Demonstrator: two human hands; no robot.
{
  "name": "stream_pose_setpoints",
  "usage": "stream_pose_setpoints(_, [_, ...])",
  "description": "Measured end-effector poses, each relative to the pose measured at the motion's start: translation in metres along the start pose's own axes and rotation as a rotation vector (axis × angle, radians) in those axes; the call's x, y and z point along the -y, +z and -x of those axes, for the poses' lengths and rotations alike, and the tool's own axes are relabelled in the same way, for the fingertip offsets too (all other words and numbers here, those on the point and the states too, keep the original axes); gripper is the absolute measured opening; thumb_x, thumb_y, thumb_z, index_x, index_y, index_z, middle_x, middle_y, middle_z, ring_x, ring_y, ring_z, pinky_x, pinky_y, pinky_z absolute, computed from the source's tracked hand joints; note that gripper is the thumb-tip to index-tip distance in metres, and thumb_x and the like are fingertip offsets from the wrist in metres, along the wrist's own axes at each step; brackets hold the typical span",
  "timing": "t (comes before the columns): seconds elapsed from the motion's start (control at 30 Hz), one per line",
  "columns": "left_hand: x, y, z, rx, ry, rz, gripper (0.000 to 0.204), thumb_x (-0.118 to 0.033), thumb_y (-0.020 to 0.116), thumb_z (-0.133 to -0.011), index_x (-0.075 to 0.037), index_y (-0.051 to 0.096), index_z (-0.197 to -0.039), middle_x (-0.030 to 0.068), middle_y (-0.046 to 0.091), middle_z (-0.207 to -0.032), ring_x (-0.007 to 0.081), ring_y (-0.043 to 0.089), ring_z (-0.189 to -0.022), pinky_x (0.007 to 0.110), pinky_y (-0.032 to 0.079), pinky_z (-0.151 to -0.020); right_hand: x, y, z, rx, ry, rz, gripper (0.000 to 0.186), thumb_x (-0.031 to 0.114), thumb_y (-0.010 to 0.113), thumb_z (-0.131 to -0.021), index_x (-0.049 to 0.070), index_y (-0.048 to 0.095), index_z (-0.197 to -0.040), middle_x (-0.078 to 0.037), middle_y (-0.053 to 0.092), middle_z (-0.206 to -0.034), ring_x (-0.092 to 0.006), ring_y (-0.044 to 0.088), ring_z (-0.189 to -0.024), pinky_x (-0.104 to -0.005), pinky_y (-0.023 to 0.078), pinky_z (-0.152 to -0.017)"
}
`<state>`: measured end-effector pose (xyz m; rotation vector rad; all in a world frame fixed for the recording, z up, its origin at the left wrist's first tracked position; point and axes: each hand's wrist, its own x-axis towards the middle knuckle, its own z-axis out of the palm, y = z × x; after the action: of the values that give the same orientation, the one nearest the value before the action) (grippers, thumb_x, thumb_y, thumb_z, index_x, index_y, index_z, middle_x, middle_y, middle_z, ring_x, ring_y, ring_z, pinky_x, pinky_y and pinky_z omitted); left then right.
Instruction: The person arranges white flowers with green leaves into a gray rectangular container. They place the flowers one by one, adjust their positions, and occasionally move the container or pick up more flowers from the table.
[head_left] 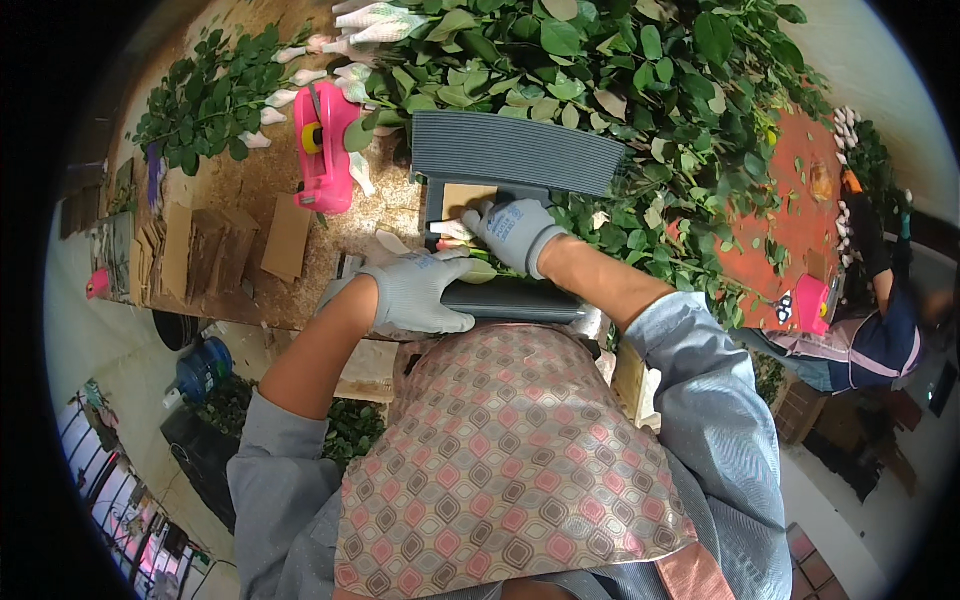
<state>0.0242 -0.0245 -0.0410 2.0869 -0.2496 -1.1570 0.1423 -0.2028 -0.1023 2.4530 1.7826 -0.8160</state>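
My left hand (415, 290), in a grey glove, lies over the left end of the near black ribbed board (515, 300); its fingers are stretched out and its thumb is apart. My right hand (512, 235), gloved in grey too, curls its fingers against a pale rose bud (453, 230) in a dark frame, and seems to grip it. A green leaf (481, 271) shows between the hands; the palms hide most of the stem. Behind the right fingers lies a cardboard piece (466, 197). Beyond it stands the far ribbed board (515, 150), tilted.
A pink tape dispenser (325, 150) stands left of the frame. Cardboard sheets (200, 250) stack at the table's left. Leafy stems (640, 90) heap at the back and right; sleeved buds (375, 25) lie at the back. At far right, another person (870, 340) works near a red table (790, 200).
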Motion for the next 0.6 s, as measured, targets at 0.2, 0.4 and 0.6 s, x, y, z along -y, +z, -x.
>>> stream_pose_setpoints(0.2, [0.019,-0.016,-0.001,-0.155,0.222,0.277,0.072,-0.042,0.075,-0.092,-0.003,0.051,-0.148,0.0188,0.064,-0.135,0.0279,0.066,-0.117,0.038,0.052,-0.099,-0.005,0.007,0.003,-0.046,-0.004,-0.093,0.048,0.012,0.049,-0.099,0.010,0.048,-0.146,-0.020,0.062,-0.137,-0.0354,0.069,-0.112,-0.0479,0.059,-0.083])
stream_pose_setpoints(0.4, [0.043,-0.014,-0.035,-0.582,-0.011,-0.484,0.027,-0.029,0.072,-0.089,-0.010,0.070,-0.108,0.0107,0.066,-0.105,0.0322,0.066,-0.102,0.046,0.050,-0.091,-0.011,0.013,0.000,-0.075,-0.003,-0.169,0.043,0.012,0.051,-0.098,0.008,0.050,-0.141,-0.022,0.063,-0.134,-0.0382,0.069,-0.111,-0.0477,0.058,-0.085])
stream_pose_setpoints(0.6, [0.053,-0.015,-0.040,-0.538,-0.064,-0.750,0.012,-0.018,0.064,-0.090,-0.012,0.069,-0.098,0.0081,0.066,-0.103,0.0290,0.065,-0.105,0.045,0.049,-0.091,-0.011,0.002,-0.004,0.014,0.078,-0.219,0.042,0.009,0.050,-0.098,0.008,0.050,-0.140,-0.024,0.064,-0.132,-0.0401,0.069,-0.111,-0.0477,0.058,-0.087])
